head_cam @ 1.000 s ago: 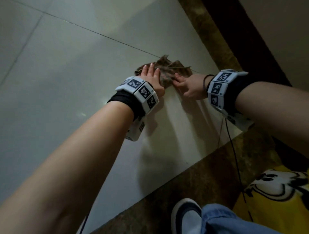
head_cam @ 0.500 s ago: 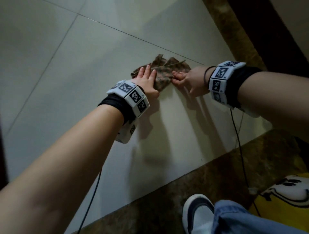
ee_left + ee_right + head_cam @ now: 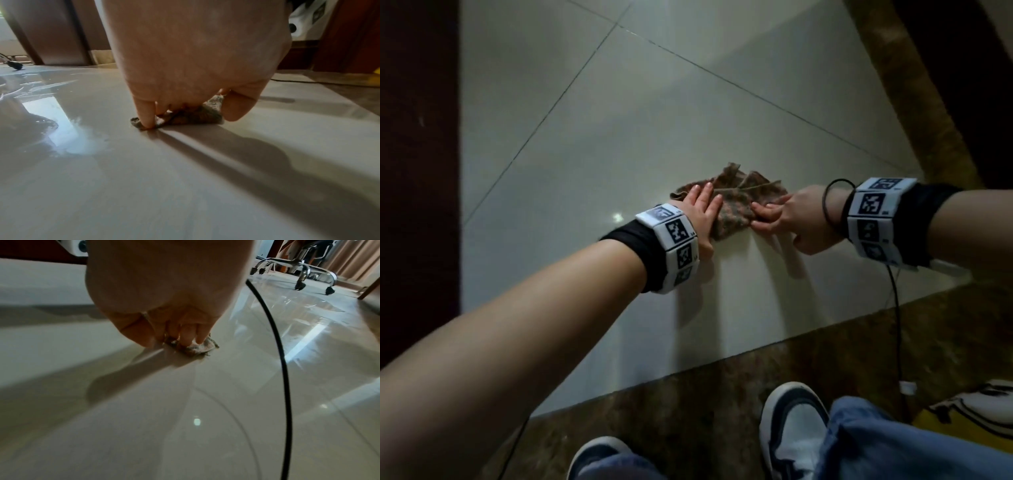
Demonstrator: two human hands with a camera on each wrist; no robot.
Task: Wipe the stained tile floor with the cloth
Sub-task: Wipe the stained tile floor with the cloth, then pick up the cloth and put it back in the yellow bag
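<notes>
A crumpled brown patterned cloth (image 3: 736, 205) lies on the pale glossy tile floor (image 3: 602, 147). My left hand (image 3: 700, 212) rests flat on the cloth's left part with its fingers straight. In the left wrist view the left fingertips (image 3: 148, 120) press the cloth (image 3: 195, 116) down on the tile. My right hand (image 3: 774, 216) reaches in from the right, its fingertips on the cloth's right edge. Seen from the right wrist, the right fingers (image 3: 200, 337) press on the cloth (image 3: 197, 348) and the thumb touches the floor beside it.
A dark marble border strip (image 3: 722, 394) runs along the tile's near edge, with my two shoes (image 3: 794, 428) on it. A black cable (image 3: 893, 308) hangs from my right wrist. A yellow cartoon-print thing (image 3: 969, 414) lies at the lower right. A chair base (image 3: 298, 269) stands far off. Wet streaks (image 3: 30, 84) shine at the left.
Both hands have slid the cloth toward me, away from the grout line it lay against a second ago. Both hands stay pressed on the cloth.
</notes>
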